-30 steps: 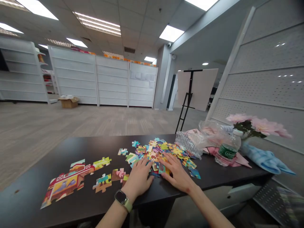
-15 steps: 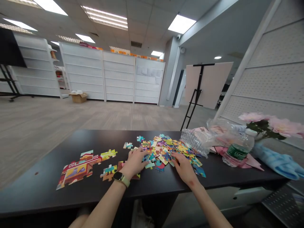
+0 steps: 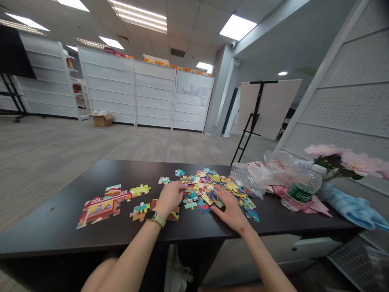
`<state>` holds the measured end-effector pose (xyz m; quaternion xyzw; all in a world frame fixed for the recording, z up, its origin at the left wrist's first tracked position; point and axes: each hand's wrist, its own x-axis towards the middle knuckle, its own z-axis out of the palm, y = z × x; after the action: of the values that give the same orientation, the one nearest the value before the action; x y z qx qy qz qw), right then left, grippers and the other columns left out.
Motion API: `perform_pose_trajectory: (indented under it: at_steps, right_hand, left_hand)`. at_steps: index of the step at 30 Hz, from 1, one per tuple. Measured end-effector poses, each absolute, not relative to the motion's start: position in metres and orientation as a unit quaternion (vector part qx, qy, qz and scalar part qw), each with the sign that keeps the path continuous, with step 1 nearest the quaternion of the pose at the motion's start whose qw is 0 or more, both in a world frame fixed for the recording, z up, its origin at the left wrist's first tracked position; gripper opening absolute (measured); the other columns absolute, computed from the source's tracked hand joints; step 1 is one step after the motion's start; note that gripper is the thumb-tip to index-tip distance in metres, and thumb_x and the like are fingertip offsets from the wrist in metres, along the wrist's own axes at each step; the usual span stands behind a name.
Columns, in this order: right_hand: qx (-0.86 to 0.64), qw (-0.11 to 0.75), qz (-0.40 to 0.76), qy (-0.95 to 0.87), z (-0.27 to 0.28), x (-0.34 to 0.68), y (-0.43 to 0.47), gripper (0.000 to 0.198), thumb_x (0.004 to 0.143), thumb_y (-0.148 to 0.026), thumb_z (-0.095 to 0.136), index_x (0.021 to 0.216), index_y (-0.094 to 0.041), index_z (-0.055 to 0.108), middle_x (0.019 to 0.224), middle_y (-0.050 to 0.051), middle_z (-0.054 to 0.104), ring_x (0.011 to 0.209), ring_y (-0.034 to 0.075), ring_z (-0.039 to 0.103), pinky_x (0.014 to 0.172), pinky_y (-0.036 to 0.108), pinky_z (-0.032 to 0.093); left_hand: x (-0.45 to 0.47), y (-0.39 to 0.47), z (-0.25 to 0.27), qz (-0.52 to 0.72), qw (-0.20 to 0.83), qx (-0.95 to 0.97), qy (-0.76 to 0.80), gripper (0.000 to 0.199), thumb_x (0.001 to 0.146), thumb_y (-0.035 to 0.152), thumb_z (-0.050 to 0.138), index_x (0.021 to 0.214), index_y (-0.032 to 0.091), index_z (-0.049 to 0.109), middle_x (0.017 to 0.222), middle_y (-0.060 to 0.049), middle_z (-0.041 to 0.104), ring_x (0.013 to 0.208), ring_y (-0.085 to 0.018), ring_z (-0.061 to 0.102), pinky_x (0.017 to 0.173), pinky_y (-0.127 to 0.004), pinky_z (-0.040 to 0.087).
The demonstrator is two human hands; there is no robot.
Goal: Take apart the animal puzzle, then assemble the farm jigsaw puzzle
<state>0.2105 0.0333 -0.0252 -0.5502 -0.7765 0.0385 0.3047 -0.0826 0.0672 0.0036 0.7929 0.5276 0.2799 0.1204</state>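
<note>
A heap of loose jigsaw puzzle pieces [image 3: 206,188] lies on the dark table [image 3: 100,239]. My left hand [image 3: 171,197], with a watch on its wrist, is at the heap's left edge, fingers curled together; whatever they may hold is hidden. My right hand [image 3: 229,209] rests on the heap's near right side, fingers spread and flat over the pieces. To the left lies a joined puzzle section [image 3: 101,209] with a red barn. A yellow joined strip [image 3: 140,190] touches its right end. Another small cluster [image 3: 141,211] sits by my left wrist, and more pieces are partly hidden under that hand.
Right of the heap are crumpled clear plastic packaging [image 3: 251,178], a water bottle [image 3: 304,188] with a green label, pink flowers [image 3: 355,158] and a blue cloth [image 3: 349,207]. An easel board [image 3: 273,107] stands beyond the table.
My left hand has curled its fingers more and shifted slightly up at the heap's edge. My right hand has opened and spread its fingers over the pieces. The camera view has shifted slightly.
</note>
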Motion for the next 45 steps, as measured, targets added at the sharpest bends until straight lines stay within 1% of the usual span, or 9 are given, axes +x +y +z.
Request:
perform_pose_trajectory:
  at_steps: [4,10,15,22,26,30,36,40,45]
  right_hand:
    - [-0.533,0.255,0.056,-0.805,-0.024,0.204,0.030,0.045,0.090,-0.046,0.064,0.133,-0.032,0.062,0.150,0.007,0.052,0.143,0.034,0.041,0.116,0.062,0.025]
    - [-0.523,0.302,0.046,-0.796,-0.027,0.207,0.029,0.020,0.084,-0.032,0.068,0.102,-0.024,0.066,0.122,0.007,0.069,0.121,0.027,0.059,0.106,0.045,0.044]
    - [-0.549,0.334,0.027,-0.766,-0.026,0.212,0.032,0.022,0.088,-0.031,0.060,0.107,-0.021,0.065,0.110,0.009,0.070,0.106,0.026,0.063,0.095,0.043,0.049]
    - [-0.548,0.286,-0.012,-0.786,-0.026,0.209,0.030,0.043,0.086,-0.049,0.068,0.126,-0.033,0.067,0.143,0.006,0.058,0.136,0.034,0.045,0.112,0.057,0.031]
    - [-0.560,0.271,-0.017,-0.783,-0.027,0.207,0.030,0.023,0.093,-0.041,0.060,0.108,-0.030,0.073,0.127,0.005,0.069,0.126,0.031,0.055,0.107,0.054,0.036]
    - [-0.578,0.286,-0.023,-0.764,-0.026,0.210,0.032,0.026,0.099,-0.032,0.047,0.102,-0.024,0.072,0.110,0.008,0.073,0.109,0.029,0.063,0.096,0.048,0.044]
    - [-0.547,0.282,0.002,-0.788,-0.022,0.204,0.027,0.042,0.086,-0.048,0.070,0.123,-0.028,0.067,0.130,0.007,0.067,0.124,0.032,0.056,0.108,0.053,0.036]
    - [-0.492,0.298,0.047,-0.817,-0.016,0.199,0.021,0.032,0.089,-0.046,0.068,0.113,-0.025,0.070,0.116,0.007,0.072,0.111,0.027,0.063,0.101,0.044,0.046]
    - [-0.494,0.406,0.058,-0.767,-0.014,0.209,0.019,0.033,0.085,-0.049,0.071,0.106,-0.024,0.069,0.113,0.010,0.071,0.109,0.028,0.064,0.097,0.043,0.051]
  left_hand:
    - [-0.070,0.053,0.002,0.267,0.114,0.816,0.500,0.054,0.069,-0.001,0.053,0.104,0.033,0.077,0.127,0.000,0.070,0.135,-0.030,0.046,0.115,-0.055,0.025]
    - [-0.035,0.028,-0.008,0.256,0.096,0.862,0.428,0.054,0.079,0.010,0.051,0.126,0.034,0.063,0.140,-0.002,0.060,0.138,-0.029,0.042,0.114,-0.059,0.024]
    - [-0.016,0.023,-0.008,0.236,0.076,0.866,0.433,0.041,0.087,0.025,0.054,0.126,0.030,0.062,0.149,-0.005,0.053,0.139,-0.032,0.039,0.112,-0.060,0.026]
    - [-0.017,0.023,-0.007,0.243,0.069,0.853,0.457,0.035,0.086,0.031,0.062,0.120,0.026,0.066,0.153,-0.009,0.046,0.142,-0.035,0.034,0.114,-0.061,0.023]
    - [-0.019,0.012,-0.008,0.248,0.059,0.857,0.449,0.020,0.091,0.027,0.058,0.107,0.026,0.070,0.146,-0.008,0.054,0.139,-0.033,0.038,0.111,-0.057,0.028]
    - [-0.025,-0.001,-0.007,0.258,0.064,0.861,0.433,0.015,0.091,0.026,0.060,0.101,0.028,0.071,0.137,-0.005,0.061,0.135,-0.031,0.043,0.111,-0.053,0.028]
    - [-0.044,-0.010,-0.005,0.258,0.076,0.859,0.435,0.010,0.089,0.028,0.063,0.097,0.027,0.068,0.129,-0.004,0.064,0.130,-0.030,0.047,0.109,-0.051,0.029]
    - [-0.046,-0.001,-0.003,0.247,0.076,0.847,0.464,0.014,0.088,0.025,0.059,0.100,0.026,0.067,0.126,-0.007,0.064,0.125,-0.031,0.049,0.104,-0.049,0.036]
    - [-0.028,0.026,0.003,0.252,0.088,0.838,0.476,0.037,0.090,0.027,0.057,0.127,0.028,0.061,0.141,-0.008,0.056,0.132,-0.030,0.045,0.111,-0.050,0.032]
